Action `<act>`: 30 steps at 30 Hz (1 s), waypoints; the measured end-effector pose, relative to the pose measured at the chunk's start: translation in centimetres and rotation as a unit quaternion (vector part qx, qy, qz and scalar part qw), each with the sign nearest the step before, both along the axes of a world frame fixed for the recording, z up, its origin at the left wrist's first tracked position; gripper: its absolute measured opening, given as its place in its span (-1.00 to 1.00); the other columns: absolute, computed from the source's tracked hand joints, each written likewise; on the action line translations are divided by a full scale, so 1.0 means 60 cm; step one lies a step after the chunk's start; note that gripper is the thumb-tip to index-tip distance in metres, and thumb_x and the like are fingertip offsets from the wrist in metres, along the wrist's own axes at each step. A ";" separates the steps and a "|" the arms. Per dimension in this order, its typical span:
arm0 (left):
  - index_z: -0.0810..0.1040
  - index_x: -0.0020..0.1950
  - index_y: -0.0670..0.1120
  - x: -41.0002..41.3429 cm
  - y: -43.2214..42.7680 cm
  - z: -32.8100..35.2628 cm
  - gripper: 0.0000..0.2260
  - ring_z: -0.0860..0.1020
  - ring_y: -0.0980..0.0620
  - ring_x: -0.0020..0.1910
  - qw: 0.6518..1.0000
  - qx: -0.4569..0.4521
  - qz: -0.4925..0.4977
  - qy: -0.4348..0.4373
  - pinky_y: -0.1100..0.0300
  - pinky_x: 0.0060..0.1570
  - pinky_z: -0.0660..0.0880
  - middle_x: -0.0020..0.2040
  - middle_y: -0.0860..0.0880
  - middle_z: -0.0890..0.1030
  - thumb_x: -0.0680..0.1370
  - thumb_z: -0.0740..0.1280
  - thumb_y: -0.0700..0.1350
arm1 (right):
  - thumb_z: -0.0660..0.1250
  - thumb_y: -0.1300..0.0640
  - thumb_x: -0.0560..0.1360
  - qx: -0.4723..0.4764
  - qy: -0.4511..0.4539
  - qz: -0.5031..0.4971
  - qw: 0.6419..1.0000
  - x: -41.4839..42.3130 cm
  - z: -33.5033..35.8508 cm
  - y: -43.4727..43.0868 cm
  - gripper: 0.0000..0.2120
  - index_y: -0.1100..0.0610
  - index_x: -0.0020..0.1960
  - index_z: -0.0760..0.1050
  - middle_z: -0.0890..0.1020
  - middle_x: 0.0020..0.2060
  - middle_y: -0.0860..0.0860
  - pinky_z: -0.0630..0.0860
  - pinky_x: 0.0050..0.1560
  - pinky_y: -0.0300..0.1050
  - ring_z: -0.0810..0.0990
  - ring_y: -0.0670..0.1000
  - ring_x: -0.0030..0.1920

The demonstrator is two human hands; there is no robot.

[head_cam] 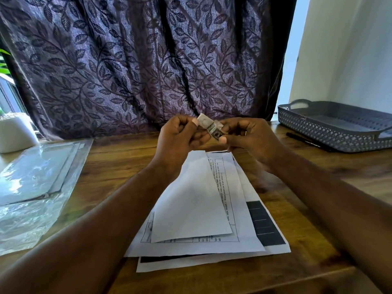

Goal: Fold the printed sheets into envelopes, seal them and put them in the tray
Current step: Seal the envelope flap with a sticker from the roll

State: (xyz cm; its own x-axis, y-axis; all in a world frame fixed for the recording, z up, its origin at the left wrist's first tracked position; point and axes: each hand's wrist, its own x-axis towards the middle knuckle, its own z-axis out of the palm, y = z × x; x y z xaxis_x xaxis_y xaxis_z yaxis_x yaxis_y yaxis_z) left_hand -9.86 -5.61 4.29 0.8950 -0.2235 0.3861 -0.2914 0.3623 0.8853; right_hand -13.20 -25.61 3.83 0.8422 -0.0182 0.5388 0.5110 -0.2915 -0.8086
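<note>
**Both hands on a small strip, sheets waiting below**

The left hand and the right hand are raised together above the middle of the tabletop. Between them they hold a small perforated strip, which looks like stamps or sticker seals. The left fingers are curled, with the thumb pinching the strip's left end. The right thumb and fingers pinch its other end. A two-ended hold like this suits tearing or peeling one piece off, probably to close an envelope.

The printed sheets lie in a loose, fanned pile directly under the hands and reach toward the near edge. On top is a white piece with its blank side up, probably a sheet already folded. Kept there, it can take the seal without being moved.

The grey lattice tray stands at the far right corner, well apart from the pile, and nothing can be seen in it. A black pen lies just beside its front wall. Clear plastic sleeves lie along the left edge, with a white pot beyond them.
</note>
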 end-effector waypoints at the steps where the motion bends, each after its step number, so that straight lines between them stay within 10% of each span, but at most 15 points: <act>1: 0.55 0.08 -0.23 -0.001 -0.001 -0.001 -0.88 0.73 -0.08 -0.10 1.000 -0.013 -0.006 0.013 0.19 -0.13 0.65 -0.07 -0.19 0.74 0.66 0.30 -0.18 | 0.57 0.35 0.36 0.002 -0.004 0.002 1.000 0.001 -0.002 0.000 -0.82 0.24 -0.07 0.66 0.73 -0.02 0.18 0.71 -0.16 -0.04 0.71 0.07 -0.13; 10: 0.53 0.16 -0.16 0.000 0.004 -0.004 -0.83 0.74 -0.01 -0.14 0.994 0.084 0.052 0.054 0.04 -0.22 0.69 0.05 -0.13 0.70 0.69 0.25 -0.08 | 0.60 0.24 0.38 -0.026 0.023 -0.112 0.993 0.020 0.007 -0.062 -0.82 0.16 -0.05 0.68 0.73 -0.09 0.11 0.65 -0.13 0.01 0.69 0.03 -0.11; 14: 0.53 0.08 -0.10 -0.003 -0.003 -0.010 -0.88 0.71 0.00 -0.06 0.978 0.194 0.075 -0.008 -0.02 -0.15 0.70 0.05 -0.05 0.68 0.68 0.27 -0.07 | 0.58 0.09 0.40 -0.256 0.050 -0.347 0.901 0.020 0.008 -0.158 -0.87 0.10 -0.13 0.67 0.69 -0.14 0.06 0.48 -0.03 -0.10 0.64 0.08 -0.09; 20: 0.52 0.09 -0.03 -0.022 -0.029 -0.013 -0.88 0.71 0.03 -0.09 0.965 0.252 0.040 -0.057 0.02 -0.16 0.70 0.01 0.03 0.69 0.67 0.26 -0.01 | 0.45 0.13 0.49 -0.322 0.169 -0.446 0.818 0.006 -0.012 -0.216 -0.85 0.20 -0.01 0.68 0.70 -0.06 0.19 0.61 0.08 0.08 0.65 0.20 0.01; 30: 0.56 0.06 -0.13 -0.024 -0.028 -0.015 -0.77 0.71 -0.12 -0.25 0.955 0.285 -0.007 -0.086 0.11 -0.31 0.61 -0.15 -0.11 0.72 0.68 0.24 0.01 | 0.47 0.07 0.48 -0.296 0.255 -0.460 0.797 -0.008 -0.007 -0.204 -0.75 0.13 0.12 0.67 0.66 0.11 0.16 0.55 0.22 0.19 0.60 0.21 0.16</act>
